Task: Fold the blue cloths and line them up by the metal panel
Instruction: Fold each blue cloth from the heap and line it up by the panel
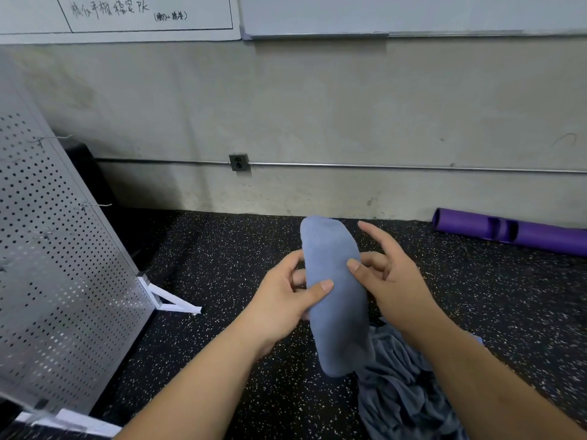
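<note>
**Blue folded cloth (336, 328) held up in both hands**

Blue and folded into a long, narrow bundle with rounded ends, the folded cloth stands nearly upright in the air, clear of the black speckled floor (222, 265). The left hand (286, 296) grips its middle from the left, thumb pressed across the front and fingers wrapped behind. The right hand (390, 281) pinches its right edge a little higher, thumb on the front and curled fingers behind, while the index finger points straight up, off the fabric.

Below and to the right of the bundle, a crumpled heap of cloths (406, 376), grey-blue, lies on the floor under the right forearm. The perforated metal panel (63, 265) stands tilted at the left, well apart from both the bundle and the heap, on a white foot (174, 301).

A purple tube (508, 231) lies along the base of the concrete wall (317, 106) at the right. A socket (239, 162) sits on a thin pipe running across the wall, and whiteboards (143, 14), one with handwriting, hang above.
</note>
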The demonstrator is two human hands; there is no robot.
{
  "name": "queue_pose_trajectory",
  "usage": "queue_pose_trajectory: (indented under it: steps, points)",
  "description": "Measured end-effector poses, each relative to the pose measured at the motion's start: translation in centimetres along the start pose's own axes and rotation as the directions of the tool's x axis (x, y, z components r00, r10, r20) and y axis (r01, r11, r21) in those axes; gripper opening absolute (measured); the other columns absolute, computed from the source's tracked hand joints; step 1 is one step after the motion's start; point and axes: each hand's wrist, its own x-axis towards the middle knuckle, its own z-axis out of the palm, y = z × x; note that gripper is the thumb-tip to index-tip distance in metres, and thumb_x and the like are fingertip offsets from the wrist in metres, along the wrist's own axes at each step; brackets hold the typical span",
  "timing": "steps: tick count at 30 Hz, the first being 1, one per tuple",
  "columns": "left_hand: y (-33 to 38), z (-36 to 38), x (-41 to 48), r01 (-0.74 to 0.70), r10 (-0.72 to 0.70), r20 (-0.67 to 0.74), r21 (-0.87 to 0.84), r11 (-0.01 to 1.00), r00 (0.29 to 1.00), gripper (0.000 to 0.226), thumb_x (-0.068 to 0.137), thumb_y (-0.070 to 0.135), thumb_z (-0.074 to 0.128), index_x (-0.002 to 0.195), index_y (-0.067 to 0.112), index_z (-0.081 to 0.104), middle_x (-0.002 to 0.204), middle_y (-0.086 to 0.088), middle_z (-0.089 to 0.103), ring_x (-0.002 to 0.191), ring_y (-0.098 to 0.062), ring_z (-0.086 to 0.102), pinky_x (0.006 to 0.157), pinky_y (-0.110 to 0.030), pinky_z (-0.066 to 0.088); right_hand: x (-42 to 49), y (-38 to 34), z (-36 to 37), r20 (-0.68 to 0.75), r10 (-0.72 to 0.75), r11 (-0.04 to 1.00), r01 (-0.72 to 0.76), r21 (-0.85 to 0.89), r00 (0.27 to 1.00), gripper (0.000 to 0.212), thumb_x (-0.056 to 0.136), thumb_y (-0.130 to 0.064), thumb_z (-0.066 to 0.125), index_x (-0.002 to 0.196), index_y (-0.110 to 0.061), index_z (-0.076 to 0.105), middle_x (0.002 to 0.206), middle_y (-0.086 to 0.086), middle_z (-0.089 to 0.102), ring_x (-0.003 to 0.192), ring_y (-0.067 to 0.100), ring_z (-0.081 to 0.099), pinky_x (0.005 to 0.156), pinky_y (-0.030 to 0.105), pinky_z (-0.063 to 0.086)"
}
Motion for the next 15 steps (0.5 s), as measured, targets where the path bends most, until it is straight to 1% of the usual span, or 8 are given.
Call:
queue_pose_trajectory:
  steps: [2,5,7,8,9,11,13,15]
  points:
    - [0.2,0.1,0.0,-0.023,0.022,-0.028,-0.045,0.999,0.999,0.044,0.102,0.012,0.071,0.141,0.023,0.056,0.12,-0.012,0.079,0.112,-0.032,0.076,0.084,-0.043,0.063,0.0,-0.2,0.0,0.083,0.022,0.999,-0.024,0.024,0.996,0.064,0.104,-0.019,0.068,0.157,-0.041,0.041,0.109,0.0,0.08,0.105,0.014,0.076,0.09,0.026,0.057]
    - [0.2,-0.3,0.2,-0.038,0.026,-0.103,-0.116,0.992,0.994,0.049,0.101,0.011,0.072,0.145,0.023,0.055,0.118,-0.014,0.079,0.111,-0.034,0.076,0.087,-0.043,0.062,-0.1,0.3,-0.3,0.266,0.075,0.994,-0.093,0.055,0.961,0.069,0.1,-0.015,0.073,0.155,-0.044,0.043,0.119,0.01,0.077,0.114,0.036,0.073,0.105,0.054,0.057]
    - [0.2,-0.5,0.4,-0.027,0.015,-0.158,-0.074,0.997,0.987,0.056,0.099,0.013,0.075,0.149,0.025,0.051,0.111,-0.014,0.081,0.105,-0.03,0.078,0.083,-0.04,0.063,-0.2,0.8,-0.2,0.277,0.069,0.997,-0.079,0.024,0.958,0.063,0.098,-0.012,0.075,0.15,-0.04,0.054,0.116,0.011,0.078,0.113,0.046,0.07,0.106,0.061,0.054]
    - [0.2,-0.5,0.4,-0.015,0.007,-0.176,-0.045,0.999,0.984,0.062,0.098,0.013,0.077,0.151,0.027,0.048,0.107,-0.013,0.081,0.1,-0.026,0.079,0.077,-0.036,0.063,-0.2,1.0,-0.1,0.245,0.061,0.998,-0.065,0.009,0.967,0.057,0.098,-0.01,0.076,0.145,-0.037,0.06,0.113,0.008,0.079,0.11,0.045,0.071,0.103,0.058,0.056]
    - [0.2,-0.6,0.4,-0.007,0.002,-0.185,-0.029,1.0,0.983,0.068,0.097,0.013,0.078,0.153,0.029,0.044,0.104,-0.014,0.081,0.093,-0.023,0.079,0.072,-0.032,0.061,-0.1,1.2,-0.1,0.198,0.056,0.998,-0.058,0.002,0.979,0.05,0.097,-0.009,0.076,0.139,-0.034,0.066,0.109,0.002,0.08,0.104,0.042,0.073,0.099,0.049,0.061]
    - [0.1,-0.7,0.5,-0.01,0.006,-0.153,-0.025,1.0,0.988,0.082,0.094,0.008,0.08,0.156,0.038,0.037,0.099,-0.017,0.078,0.082,-0.019,0.075,0.07,-0.029,0.059,-0.1,1.3,-0.1,0.11,0.059,0.998,-0.062,0.026,0.992,0.039,0.096,-0.007,0.076,0.128,-0.03,0.075,0.101,-0.007,0.08,0.089,0.028,0.073,0.086,0.032,0.062]
    - [-0.1,-1.2,0.5,-0.028,0.03,-0.07,0.031,0.999,0.997,0.092,0.091,0.005,0.083,0.159,0.045,0.034,0.103,-0.018,0.076,0.077,-0.019,0.069,0.077,-0.035,0.06,-0.1,1.6,-0.2,0.062,0.064,0.996,-0.068,0.06,0.996,0.036,0.096,-0.006,0.076,0.123,-0.029,0.078,0.107,-0.001,0.08,0.092,0.022,0.073,0.087,0.033,0.062]
    - [-0.4,-1.5,0.5,-0.052,0.053,-0.003,0.146,0.988,0.999,0.093,0.09,0.004,0.084,0.157,0.049,0.039,0.114,-0.018,0.073,0.079,-0.022,0.066,0.088,-0.042,0.06,-0.1,1.9,-0.2,0.043,0.066,0.995,-0.069,0.074,0.997,0.036,0.096,-0.007,0.077,0.123,-0.031,0.079,0.111,0.001,0.08,0.096,0.022,0.074,0.09,0.035,0.062]
